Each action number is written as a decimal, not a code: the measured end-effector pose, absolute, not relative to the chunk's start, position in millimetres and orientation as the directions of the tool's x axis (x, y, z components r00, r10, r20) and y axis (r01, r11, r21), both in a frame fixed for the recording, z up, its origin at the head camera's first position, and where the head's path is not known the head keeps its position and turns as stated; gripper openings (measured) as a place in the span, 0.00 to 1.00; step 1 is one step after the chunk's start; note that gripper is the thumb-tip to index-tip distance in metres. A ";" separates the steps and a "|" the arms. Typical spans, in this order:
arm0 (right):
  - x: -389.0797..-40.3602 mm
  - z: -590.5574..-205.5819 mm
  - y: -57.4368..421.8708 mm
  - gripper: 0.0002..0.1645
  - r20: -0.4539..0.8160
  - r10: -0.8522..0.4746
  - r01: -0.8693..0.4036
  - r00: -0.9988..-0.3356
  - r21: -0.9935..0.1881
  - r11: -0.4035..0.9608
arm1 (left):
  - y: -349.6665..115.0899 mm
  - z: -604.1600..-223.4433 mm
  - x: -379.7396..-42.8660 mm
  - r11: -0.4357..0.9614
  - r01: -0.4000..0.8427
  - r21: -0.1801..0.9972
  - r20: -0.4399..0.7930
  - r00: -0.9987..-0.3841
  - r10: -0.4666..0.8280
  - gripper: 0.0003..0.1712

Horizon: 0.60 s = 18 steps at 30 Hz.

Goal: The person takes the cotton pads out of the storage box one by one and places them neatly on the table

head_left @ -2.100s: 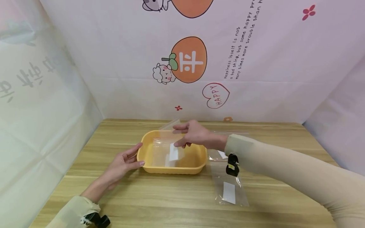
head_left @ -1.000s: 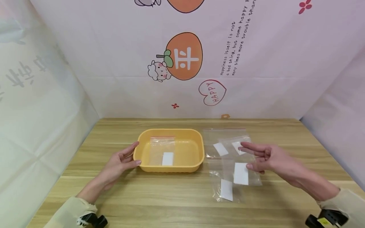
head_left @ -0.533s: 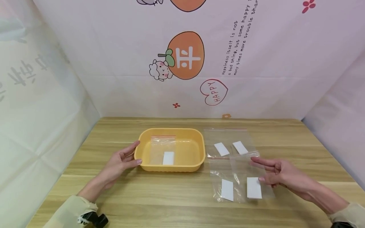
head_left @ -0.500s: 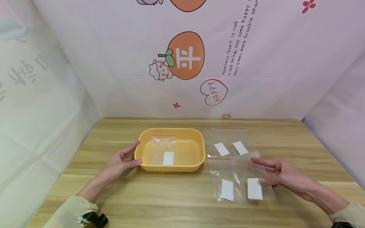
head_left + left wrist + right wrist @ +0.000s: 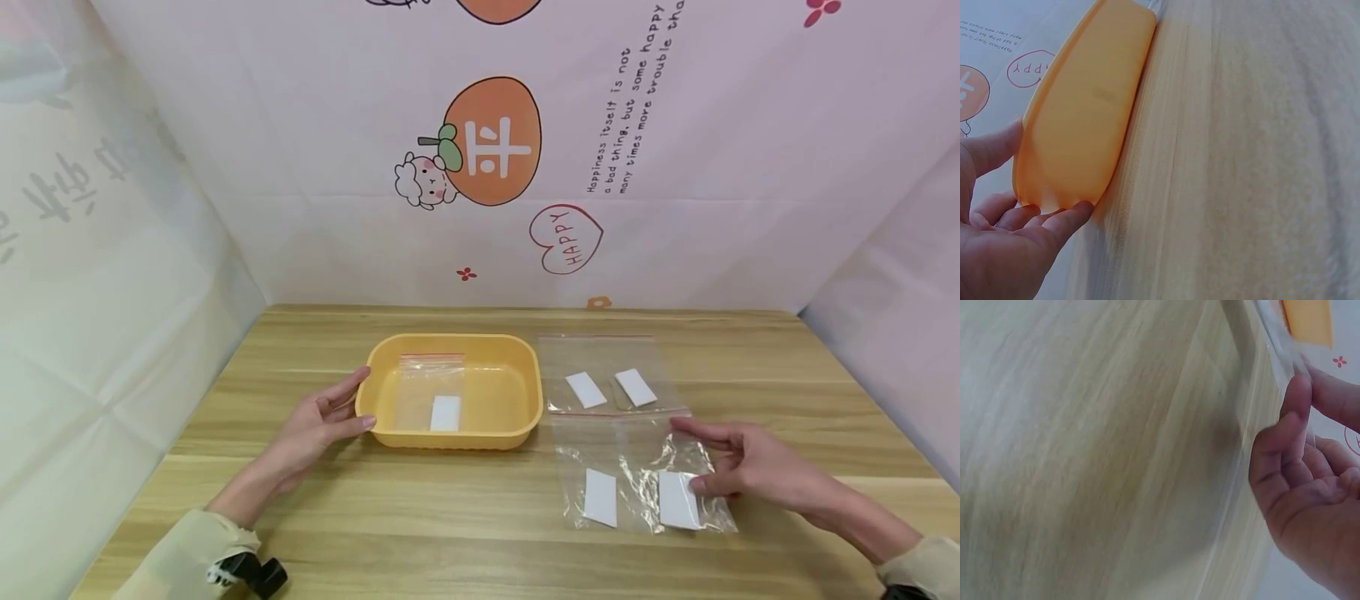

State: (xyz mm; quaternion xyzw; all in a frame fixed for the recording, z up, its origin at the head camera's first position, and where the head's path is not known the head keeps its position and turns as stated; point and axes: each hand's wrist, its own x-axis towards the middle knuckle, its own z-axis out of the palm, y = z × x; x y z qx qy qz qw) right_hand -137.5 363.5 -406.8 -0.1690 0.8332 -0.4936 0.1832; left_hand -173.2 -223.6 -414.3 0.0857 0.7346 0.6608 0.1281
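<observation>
My left hand (image 5: 307, 433) grips the left end of a yellow plastic tray (image 5: 504, 440), thumb by the near rim and fingers around the end, as the left wrist view shows. Inside the tray lies a clear zip bag (image 5: 420, 387) with a white card. My right hand (image 5: 768, 471) pinches the right side of another clear zip bag (image 5: 645, 487), laid at the front right. Its thumb is beside the white card (image 5: 678, 500) in that bag. In the right wrist view the fingers are curled at the bag's edge (image 5: 1275, 344).
Right of the tray, more zip bags lie flat with white cards (image 5: 585, 389) (image 5: 635, 387) at the back and a card (image 5: 600, 498) in front. A wooden table (image 5: 420, 517) carries everything. A printed cloth (image 5: 337, 250) hangs behind it, with pale cloth at both sides.
My right hand has moved from over the tray to the right with a zip bag, then lowered it onto the table at the front right. The left hand has stayed at the tray.
</observation>
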 end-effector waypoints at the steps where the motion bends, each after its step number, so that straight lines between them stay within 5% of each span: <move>1: -137.5 -406.9 363.9 0.52 -0.140 -0.448 -0.101 -0.883 -0.875 0.473 | -223.6 -413.7 -173.0 0.111 -0.043 0.993 -0.075 -0.953 0.295 0.50; 18: -136.3 -407.9 367.5 0.50 -0.105 -0.446 -0.160 -0.889 -0.840 0.518 | -224.7 -414.4 -173.6 0.098 -0.041 0.994 -0.069 -0.953 0.296 0.50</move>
